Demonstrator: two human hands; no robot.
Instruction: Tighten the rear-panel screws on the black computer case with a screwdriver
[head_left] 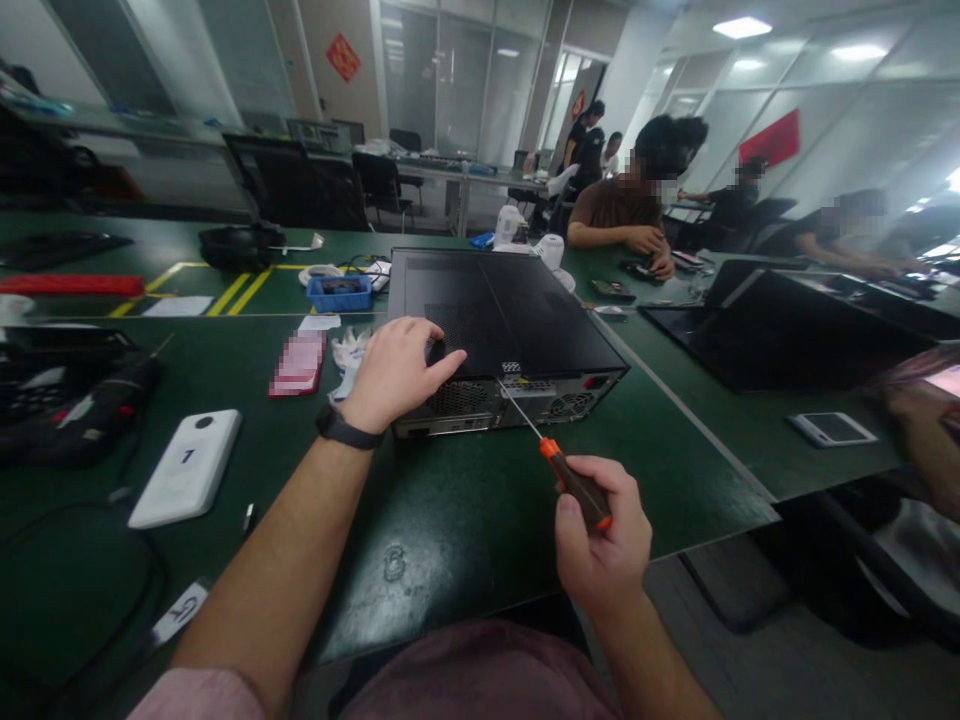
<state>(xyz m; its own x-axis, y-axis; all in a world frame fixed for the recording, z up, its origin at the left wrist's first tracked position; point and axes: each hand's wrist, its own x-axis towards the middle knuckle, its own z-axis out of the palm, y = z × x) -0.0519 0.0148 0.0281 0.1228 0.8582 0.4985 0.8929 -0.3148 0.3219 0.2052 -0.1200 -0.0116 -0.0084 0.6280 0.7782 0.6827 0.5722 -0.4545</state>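
From the head camera, there's a black computer case (517, 300) lying flat on the green surface (450, 600), right in front of the person, with its back panel and fan grille facing them. Progress-wise, the big top panel is on and the case looks closed up. The screwdriver (576, 485) has its tip right at the upper back edge, so I'd call this mid-screw-work, but I can't make out a screw there or tell which way it's turning.

Right hand (606, 535) is closed around the orange-and-dark handle. Left hand (405, 365) is loosely open, thumb spread from the fingers, resting on the top near the back edge, and I don't see anything held in it.

Around it: crumpled white gloves (347, 352) just beside the case on the left, a blue bin (339, 300) behind them, and a white power-bank-looking thing (187, 470) nearer the left forearm. White bottles (508, 225) sit behind the case, and a co-worker (619, 205) is busy past its far right corner. Nothing seems to block the screwdriver; the gloves crowd the left side a bit, tbh.
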